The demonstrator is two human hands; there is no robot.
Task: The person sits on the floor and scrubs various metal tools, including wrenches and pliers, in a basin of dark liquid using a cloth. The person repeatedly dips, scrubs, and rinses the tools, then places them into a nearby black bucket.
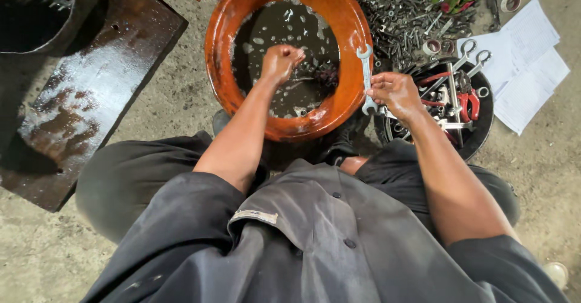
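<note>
Nearest to you were your own dark work shirt (315, 242) and bent knees, and past them your two bare arms reached forward. Your right hand (394, 92) was closed around the lower part of a double open-ended spanner (366, 79), which stood almost upright against the outer rim of the orange basin (348, 30). This spanner was steel, so I judge it stiff and rather heavy for its size, and probably slippery from oil; the flat shank in the middle was the safest place to hold it, not the jaws at the ends. Your left hand (280, 62) was curled into a loose fist inside the basin, just above the dark foamy liquid (284, 24), and it gripped something small and dark that I could not identify. On your right, a black round tray (481, 127) held more spanners and red-handled pliers (469, 104). Behind it lay white sheets of paper (526, 61), rectangular, overlapped on the floor, beside a heap of bolts (399, 9). A wet rusty metal plate (85, 91) lay on your left.
</note>
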